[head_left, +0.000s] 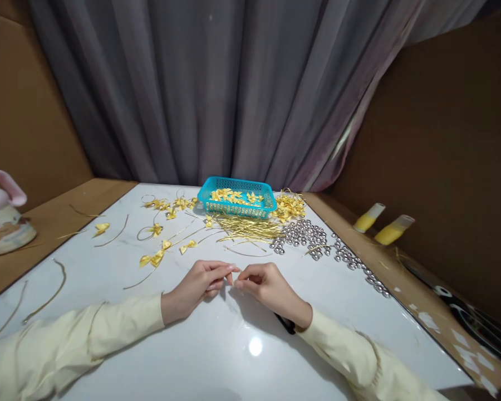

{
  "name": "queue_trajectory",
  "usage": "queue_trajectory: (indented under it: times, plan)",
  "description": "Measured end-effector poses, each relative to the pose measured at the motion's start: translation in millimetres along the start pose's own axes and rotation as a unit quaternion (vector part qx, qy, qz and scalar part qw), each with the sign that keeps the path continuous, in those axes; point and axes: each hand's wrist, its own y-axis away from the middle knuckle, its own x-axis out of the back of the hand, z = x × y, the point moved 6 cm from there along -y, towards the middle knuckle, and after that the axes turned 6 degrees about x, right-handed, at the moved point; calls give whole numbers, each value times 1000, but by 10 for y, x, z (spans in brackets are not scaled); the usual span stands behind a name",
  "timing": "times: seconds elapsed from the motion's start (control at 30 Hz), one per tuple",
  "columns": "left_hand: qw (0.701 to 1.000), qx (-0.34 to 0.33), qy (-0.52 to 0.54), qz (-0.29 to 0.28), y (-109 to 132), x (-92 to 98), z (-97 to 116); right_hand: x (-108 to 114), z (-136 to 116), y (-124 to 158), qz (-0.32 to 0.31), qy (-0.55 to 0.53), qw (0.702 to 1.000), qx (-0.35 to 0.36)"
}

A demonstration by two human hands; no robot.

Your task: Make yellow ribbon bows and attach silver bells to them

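Note:
My left hand (204,280) and my right hand (267,284) meet fingertip to fingertip over the white tabletop (217,356). Both are pinched closed, and whatever lies between the fingers is too small to make out. Beyond them lies a pile of gold cords (250,227). A yellow ribbon bow (188,246) rests just past my left hand, with a pair of joined bows (155,256) further left. Small silver rings (303,233) are heaped beyond my right hand.
A blue plastic basket (271,203) holding yellow bows stands at the back, with more bows (290,206) heaped beside it. Loose cords (52,295) lie at left near a pink-handled mug (8,223). Two yellow-filled containers (394,230) are at right.

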Motion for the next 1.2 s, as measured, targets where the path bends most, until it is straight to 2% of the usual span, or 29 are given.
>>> queue_trajectory:
  times: [0.1, 0.23, 0.5, 0.7, 1.03, 1.2]
  plan:
    - [995, -29, -95, 16, 11, -13, 9, 4, 10, 5, 1, -12, 1000, -11]
    - [967, -102, -230, 50, 52, -33, 70, -7, 19, 8, -13, -43, 998, -36]
    - [926, -159, -336, 58, 83, -52, 79, -51, 76, 23, -82, -165, 976, -118]
    - [925, -142, -352, 35, 56, -65, 35, -81, 132, 33, -113, -207, 960, -153]
    - [917, -151, -368, 13, 58, -93, 35, -78, 50, 43, -141, -205, 958, -144]
    - [940, -121, -319, 11, 42, -57, 28, -16, 80, 7, -116, -196, 966, -125]
